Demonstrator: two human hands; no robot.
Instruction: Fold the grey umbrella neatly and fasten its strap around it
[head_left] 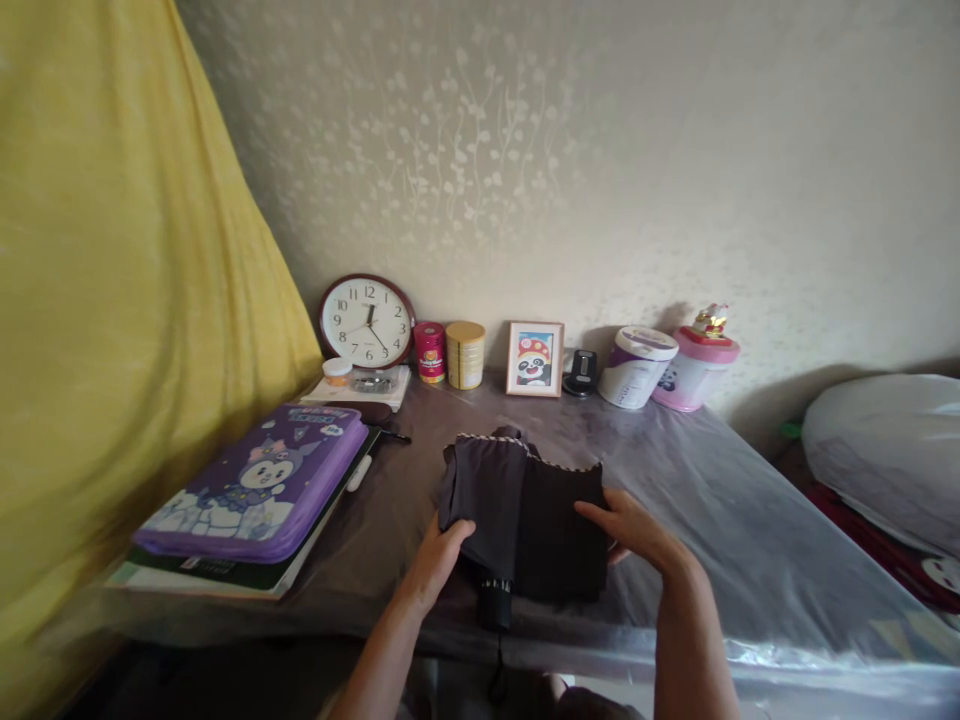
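Observation:
A black folding umbrella [559,535] is held over the front of the covered table, its cloth loose and spread flat to both sides. Along the far edge of the cloth runs a black-and-white twisted trim. The dark handle points toward me at the bottom, with a wrist strap hanging below the table edge. My left hand [442,555] grips the left side of the cloth, thumb on top. The right side is pinched by my right hand [626,525], thumb on top and fingers partly hidden underneath.
A purple cartoon zip case [255,490] lies on books at left, beside a yellow curtain [135,250]. Along the wall stand a round clock [367,335], tins, a picture frame [535,388] and two tubs. A white bag [892,450] sits beyond the table's right side.

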